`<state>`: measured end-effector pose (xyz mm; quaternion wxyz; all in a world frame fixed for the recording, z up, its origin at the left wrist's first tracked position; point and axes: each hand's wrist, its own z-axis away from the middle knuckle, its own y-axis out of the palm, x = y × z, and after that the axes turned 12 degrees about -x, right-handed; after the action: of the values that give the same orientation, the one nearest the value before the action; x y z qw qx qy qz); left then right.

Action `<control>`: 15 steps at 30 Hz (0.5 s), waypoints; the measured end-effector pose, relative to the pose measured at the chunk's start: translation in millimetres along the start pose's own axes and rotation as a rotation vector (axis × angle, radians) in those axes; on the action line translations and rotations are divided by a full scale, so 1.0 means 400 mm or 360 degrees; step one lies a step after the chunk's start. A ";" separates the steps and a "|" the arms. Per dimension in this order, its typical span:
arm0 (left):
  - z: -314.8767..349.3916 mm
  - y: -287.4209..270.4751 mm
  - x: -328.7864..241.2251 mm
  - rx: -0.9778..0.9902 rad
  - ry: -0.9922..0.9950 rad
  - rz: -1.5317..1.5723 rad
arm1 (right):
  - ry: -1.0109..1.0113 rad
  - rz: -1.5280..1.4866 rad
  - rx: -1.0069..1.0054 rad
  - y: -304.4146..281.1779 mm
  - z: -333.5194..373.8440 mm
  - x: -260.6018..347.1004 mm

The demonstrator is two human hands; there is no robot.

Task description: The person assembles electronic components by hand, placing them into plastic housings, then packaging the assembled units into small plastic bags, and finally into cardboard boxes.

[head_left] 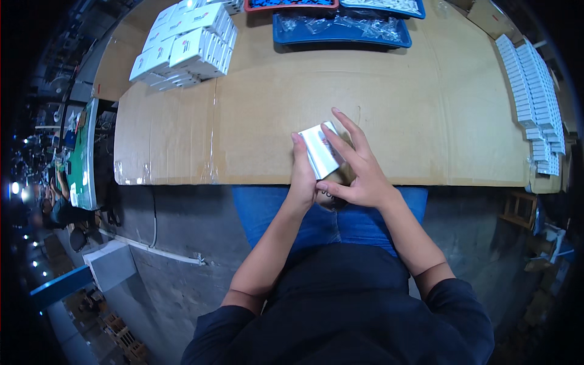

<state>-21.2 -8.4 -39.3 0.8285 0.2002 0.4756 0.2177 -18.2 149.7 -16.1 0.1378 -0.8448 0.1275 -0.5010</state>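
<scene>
A small white box [319, 151] is tilted above the near edge of the table. My left hand [302, 175] is closed on its left side, the thumb lying along it. To the right, my right hand [364, 173] has its fingers spread. One of those fingers reaches over the box's upper right edge, and the thumb points toward its lower end. Under the box and between my hands, a shiny brownish thing with dark print [331, 199] shows in part. Its kind I cannot make out.
Stacked white boxes [185, 52] stand at the far left of the cardboard-covered table [274, 115]. At the back, a blue tray [342, 42] holds clear plastic; a red tray [292, 7] holds blue pieces. More white boxes [532, 97] line the right edge.
</scene>
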 end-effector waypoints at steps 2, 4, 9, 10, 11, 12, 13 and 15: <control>0.029 0.044 -0.022 -0.0070 -0.0052 -0.0015 | -0.0184 0.0132 0.0128 -0.018 -0.018 -0.009; 0.045 0.051 -0.034 -0.0020 -0.0152 -0.0014 | -0.0380 0.0139 0.0218 -0.014 -0.034 -0.027; 0.041 0.039 -0.031 -0.0034 -0.0279 0.0036 | -0.0348 -0.0080 0.0161 0.009 -0.030 -0.049; 0.035 0.035 -0.032 -0.0016 -0.0310 -0.0006 | -0.0247 -0.0220 0.0125 0.016 -0.024 -0.054; 0.033 0.032 -0.032 0.0003 -0.0341 -0.0049 | -0.0255 -0.0224 0.0146 0.020 -0.019 -0.060; 0.036 0.034 -0.030 -0.0005 -0.0332 -0.0032 | -0.0238 -0.0268 0.0110 0.021 -0.014 -0.065; 0.041 0.039 -0.034 -0.0012 -0.0330 -0.0038 | -0.0221 -0.0314 0.0067 0.026 -0.014 -0.068; 0.036 0.035 -0.035 -0.0019 -0.0325 -0.0042 | -0.0235 -0.0334 0.0064 0.031 -0.020 -0.068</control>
<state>-17.3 -6.5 -15.1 0.8766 0.2101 0.3900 0.1883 -39.0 146.8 -39.1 0.1105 -0.8852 0.0177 -0.4516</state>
